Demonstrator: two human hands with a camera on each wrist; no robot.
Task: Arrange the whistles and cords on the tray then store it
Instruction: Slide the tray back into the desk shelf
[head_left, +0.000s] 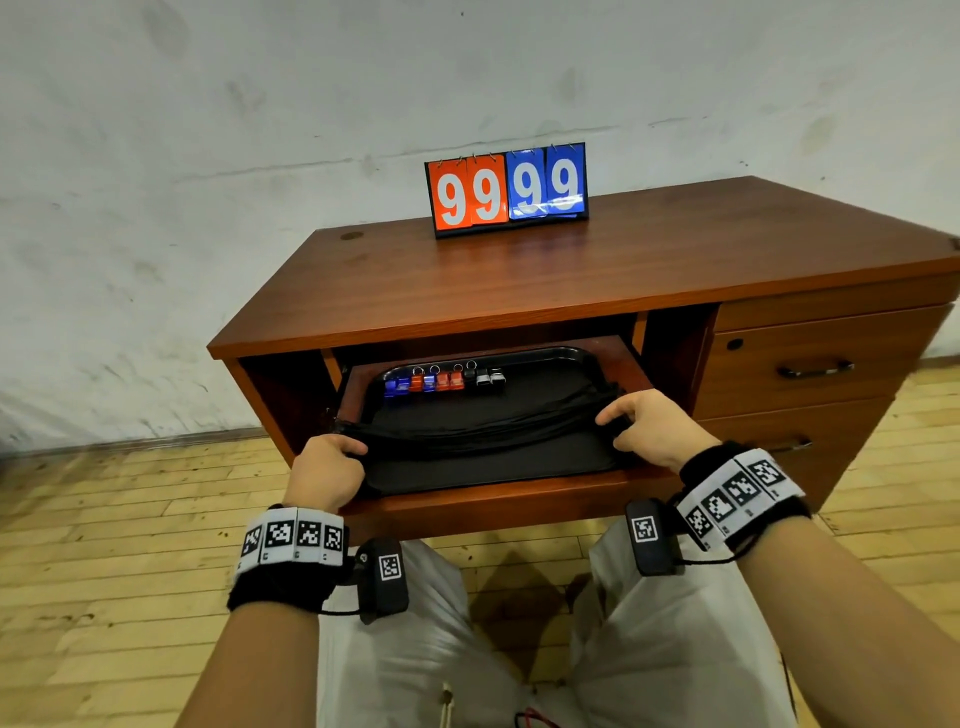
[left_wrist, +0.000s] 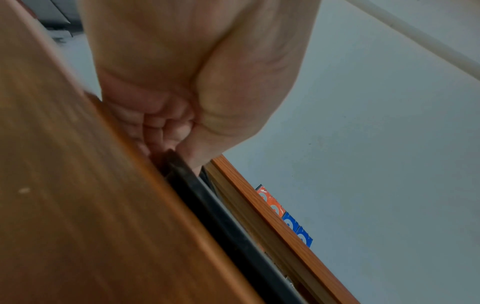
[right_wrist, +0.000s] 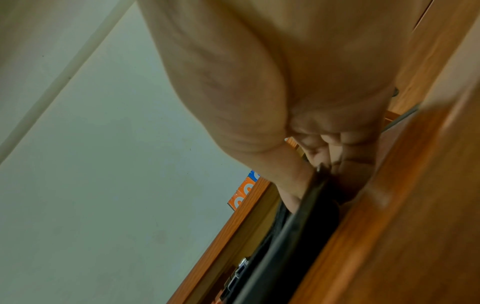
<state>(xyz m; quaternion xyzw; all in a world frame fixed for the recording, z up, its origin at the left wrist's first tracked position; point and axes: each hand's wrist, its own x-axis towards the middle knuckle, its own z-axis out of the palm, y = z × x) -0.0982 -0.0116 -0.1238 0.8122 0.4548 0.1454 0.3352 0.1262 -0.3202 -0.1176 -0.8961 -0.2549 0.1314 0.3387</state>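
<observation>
Both of your hands are clamped on the black tray, one at each short end, as it sits on the pull-out shelf (head_left: 519, 499) under the desk top (head_left: 571, 270). At the tray's left end, your left hand (head_left: 327, 470) curls its fingers under the rim with the thumb on top; the left wrist view shows those fingers (left_wrist: 155, 127) folded tight against the tray's dark edge (left_wrist: 207, 205). Moving right along the tray (head_left: 561, 356), its long axis runs side to side, square to your reach and parallel to the shelf's front lip, so each hand is equally near its own end and neither leads. Along the tray's far rim the whistles (head_left: 444, 378) stand in one row, blue and orange toward the tray's left, black and white toward its right, their key rings pointing away from you toward the back of the recess. Nearer you than the whistles, the bundled black cords (head_left: 483, 431) stretch across the tray's middle on the same left-to-right line. At the tray's right end, your right hand (head_left: 647, 428) grips the rim the same way, fingers wrapped below the edge in the right wrist view. Beyond the tray, a flip scoreboard (head_left: 509, 189) reading 99 and 99 stands on the desk top. The arranging looks done; storing likely means a straight push away from you, kept even at both ends so the tray does not skew.
</observation>
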